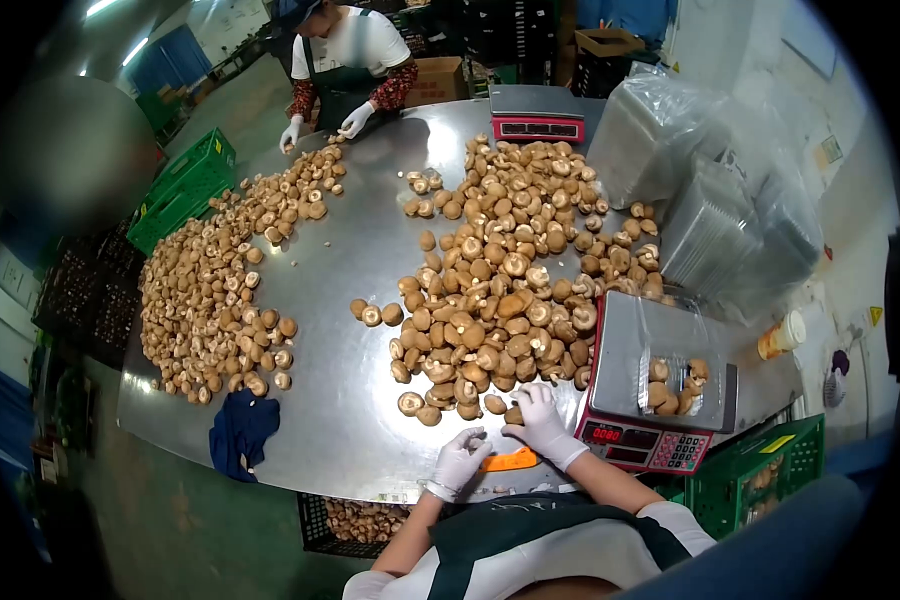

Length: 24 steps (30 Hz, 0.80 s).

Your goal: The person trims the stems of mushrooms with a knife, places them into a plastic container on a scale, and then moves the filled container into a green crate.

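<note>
Long white tube lights (135, 52) glow. The flat silver metal table (335, 270) shines. Edges bend; 1 gray blur (70, 150) sits left.

Both gloved hands (458, 463) (544, 428) sit close, loosely curled

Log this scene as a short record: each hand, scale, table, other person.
Left hand: white-gloved, beside a flat orange object; grip unclear
Right hand: white-gloved, at a round brown mushroom; grip unclear
Scale: red-and-grey, digital, bearing a clear plastic tray holding brown mushrooms
Table: shiny metal, left mushroom pile, right mushroom pile
Other person: across the table, white-gloved
</note>
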Available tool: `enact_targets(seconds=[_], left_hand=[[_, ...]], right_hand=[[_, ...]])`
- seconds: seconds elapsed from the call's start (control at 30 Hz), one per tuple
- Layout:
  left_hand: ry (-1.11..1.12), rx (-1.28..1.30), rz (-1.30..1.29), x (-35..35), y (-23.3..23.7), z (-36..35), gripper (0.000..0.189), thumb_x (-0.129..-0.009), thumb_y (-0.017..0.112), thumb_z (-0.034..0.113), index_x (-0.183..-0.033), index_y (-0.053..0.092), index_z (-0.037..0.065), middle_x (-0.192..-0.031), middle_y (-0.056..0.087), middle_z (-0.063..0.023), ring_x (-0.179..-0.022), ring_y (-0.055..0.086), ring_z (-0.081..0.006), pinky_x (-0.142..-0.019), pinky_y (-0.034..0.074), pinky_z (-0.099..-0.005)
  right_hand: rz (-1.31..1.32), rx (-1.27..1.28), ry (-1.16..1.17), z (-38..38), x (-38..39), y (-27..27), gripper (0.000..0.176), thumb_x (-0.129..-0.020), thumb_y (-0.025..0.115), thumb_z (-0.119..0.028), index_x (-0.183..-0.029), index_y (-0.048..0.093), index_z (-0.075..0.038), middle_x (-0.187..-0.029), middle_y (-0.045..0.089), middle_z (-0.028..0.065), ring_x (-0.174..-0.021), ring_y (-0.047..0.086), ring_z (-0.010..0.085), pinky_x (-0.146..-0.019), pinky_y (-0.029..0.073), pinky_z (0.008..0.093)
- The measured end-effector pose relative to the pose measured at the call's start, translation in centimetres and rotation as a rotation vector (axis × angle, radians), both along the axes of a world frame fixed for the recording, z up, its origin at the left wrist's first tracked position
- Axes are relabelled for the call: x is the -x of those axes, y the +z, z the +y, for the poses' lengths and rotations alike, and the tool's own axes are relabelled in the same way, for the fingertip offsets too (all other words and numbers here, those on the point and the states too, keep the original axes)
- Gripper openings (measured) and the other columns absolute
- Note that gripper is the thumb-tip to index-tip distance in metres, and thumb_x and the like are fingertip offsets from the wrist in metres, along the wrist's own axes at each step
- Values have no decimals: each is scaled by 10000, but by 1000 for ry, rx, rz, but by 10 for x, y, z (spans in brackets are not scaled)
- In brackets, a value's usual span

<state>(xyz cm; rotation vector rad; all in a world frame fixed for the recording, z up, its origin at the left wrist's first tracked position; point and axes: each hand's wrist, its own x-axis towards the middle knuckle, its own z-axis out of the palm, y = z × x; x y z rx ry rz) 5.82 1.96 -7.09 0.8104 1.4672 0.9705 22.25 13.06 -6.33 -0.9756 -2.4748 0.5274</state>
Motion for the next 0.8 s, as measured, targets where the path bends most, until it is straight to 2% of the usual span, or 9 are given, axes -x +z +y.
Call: enact_targets(seconds=[0.17,0.3,0.4,0.5,0.57,0.67,0.7,0.73,0.8], left_hand=[[63,-55,3,-11,-20,-12,352,-802,664,138,-1100,563,-20,-797,614,-11,-698,551,-57,-657,465,-190],[132,50,-249,-13,17,-5,332,-875,579,108,-1183,498,14,-843,621,-41,-512,504,-48,-445,408,-181],[136,64,-355,-18,31,-2,330,-893,565,134,-1191,489,14,-842,621,-46,-516,505,-43,-445,408,-178],[72,39,-507,-16,32,-6,343,-929,511,222,-1209,485,26,-847,627,-53,-503,504,-45,-440,397,-172],[-19,50,-746,-7,13,-15,367,-949,458,278,-1221,481,33,-863,626,-62,-554,555,-76,-474,433,-178],[212,93,-635,-12,29,-30,363,-947,457,273,-1214,484,29,-929,614,-75,-663,596,-112,-536,490,-195],[337,130,-705,-11,37,-33,348,-939,468,247,-1205,490,23,-1011,595,-87,-768,604,-139,-594,528,-221],[197,28,-897,12,-5,-51,419,-929,474,338,-1259,436,82,-1105,573,-116,-843,613,-164,-660,555,-259],[346,-75,-1016,17,16,-61,465,-922,464,384,-1308,389,135,-1155,545,-114,-821,611,-173,-620,564,-272]], right_hand=[[235,250,-178,2,-16,-16,698,-547,821,-322,-1060,475,3,-1046,410,181,-1000,419,350,-877,370,407],[305,131,-211,6,-16,5,728,-571,802,-376,-1070,450,21,-1061,386,194,-1001,415,349,-872,372,404],[281,90,-249,3,-10,25,636,-641,761,-332,-1061,455,34,-1080,384,218,-1012,415,364,-873,377,413],[198,206,29,-27,-2,51,431,-728,644,-206,-1039,482,45,-1045,441,232,-1019,420,381,-887,378,421],[157,127,275,-51,2,61,477,-747,640,-242,-1084,461,44,-1052,451,223,-1016,437,370,-906,373,423],[368,391,329,-68,9,50,569,-772,637,-272,-1191,398,31,-1119,431,218,-1096,413,370,-951,348,417],[397,393,329,-67,9,46,566,-775,636,-268,-1199,401,25,-1138,423,219,-1096,414,372,-952,349,417],[427,400,334,-65,8,41,563,-779,636,-264,-1207,404,19,-1156,416,219,-1097,416,374,-953,350,417],[266,265,279,-59,6,39,451,-767,631,-212,-1145,477,-20,-1098,499,157,-1023,494,334,-890,406,399]])
